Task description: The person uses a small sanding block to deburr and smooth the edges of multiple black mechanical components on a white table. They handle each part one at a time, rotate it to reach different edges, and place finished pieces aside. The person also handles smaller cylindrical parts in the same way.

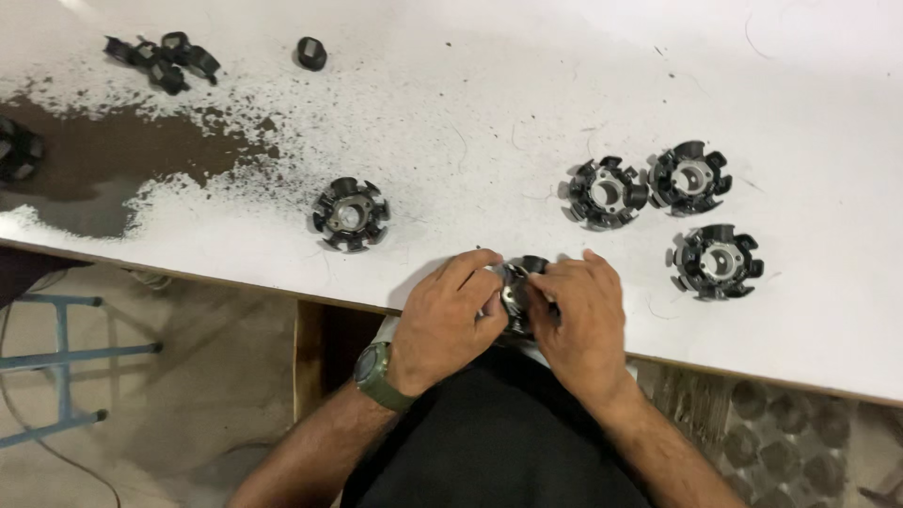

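Both my left hand [450,315] and right hand [581,315] pinch fingers shut round one black stator core [520,282] at table edge [235,275], steadying it.

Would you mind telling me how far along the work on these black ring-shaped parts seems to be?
Three ring parts sit grouped on the right of the white table, seemingly finished. The left hand and right hand hold another ring part at the table edge. One lone ring part and small black pieces at far left look untouched.
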Tool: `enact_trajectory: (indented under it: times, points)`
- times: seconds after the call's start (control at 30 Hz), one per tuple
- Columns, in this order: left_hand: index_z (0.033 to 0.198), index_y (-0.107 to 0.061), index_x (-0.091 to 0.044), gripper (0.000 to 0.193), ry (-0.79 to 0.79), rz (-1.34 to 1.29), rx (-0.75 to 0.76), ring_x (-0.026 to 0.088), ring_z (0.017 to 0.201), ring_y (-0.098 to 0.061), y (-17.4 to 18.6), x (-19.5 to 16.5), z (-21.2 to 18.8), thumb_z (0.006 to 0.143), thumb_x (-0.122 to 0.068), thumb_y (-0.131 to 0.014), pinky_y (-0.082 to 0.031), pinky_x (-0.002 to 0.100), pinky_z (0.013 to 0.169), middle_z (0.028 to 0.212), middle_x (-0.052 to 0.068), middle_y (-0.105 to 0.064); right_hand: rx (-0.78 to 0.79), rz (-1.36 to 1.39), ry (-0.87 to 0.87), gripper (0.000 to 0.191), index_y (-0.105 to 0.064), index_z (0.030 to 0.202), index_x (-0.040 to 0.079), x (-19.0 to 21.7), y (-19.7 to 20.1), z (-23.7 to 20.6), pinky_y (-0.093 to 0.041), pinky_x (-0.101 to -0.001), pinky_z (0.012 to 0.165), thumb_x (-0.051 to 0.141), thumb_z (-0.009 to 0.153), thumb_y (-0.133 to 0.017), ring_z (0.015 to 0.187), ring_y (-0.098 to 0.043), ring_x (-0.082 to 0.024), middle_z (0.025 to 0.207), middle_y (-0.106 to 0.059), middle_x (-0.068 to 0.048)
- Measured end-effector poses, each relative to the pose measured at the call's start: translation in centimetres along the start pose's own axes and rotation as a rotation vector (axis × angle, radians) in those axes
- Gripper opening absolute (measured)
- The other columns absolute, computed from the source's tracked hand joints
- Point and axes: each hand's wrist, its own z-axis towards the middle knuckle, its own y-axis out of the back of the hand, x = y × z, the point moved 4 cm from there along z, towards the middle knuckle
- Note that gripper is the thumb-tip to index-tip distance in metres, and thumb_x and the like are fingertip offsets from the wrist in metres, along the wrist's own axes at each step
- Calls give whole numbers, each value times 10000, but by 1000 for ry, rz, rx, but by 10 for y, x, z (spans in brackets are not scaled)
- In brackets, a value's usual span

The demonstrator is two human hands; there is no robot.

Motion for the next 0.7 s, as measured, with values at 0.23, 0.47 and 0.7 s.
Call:
enact_trajectory:
  times: [0.23,0.47,0.7]
  points:
    - [1398,-495,48,924,395,612,-197,386,1148,-574,95,77,18,787,-533,-873,-506,503,892,1240,255,-615,-30,-206,-110,201,-625,1085,43,-68,40,-3,-476,-493,1005,41,980,-796,886,-617,-261,958,-663,-101]
    - [1484,-403,15,1007,97,259,190,344,1136,-583,33,47,27,721,-402,-910,-484,534,976,1259,219,-604,-66,-214,-221,169,-642,1082,46,-95,55,16,-462,-486,947,33,978,-774,923,-613,-335,962,-664,-104]
    - [1287,-574,-113,625,-158,77,147,429,1293,-526,21,-3,16,763,-293,-863,-439,582,1056,1457,265,-491,-224,24,-222,170,-594,1178,75,-74,61,-8,-409,-557,1255,53,1069,-723,1038,-683,-239,1086,-686,-93]
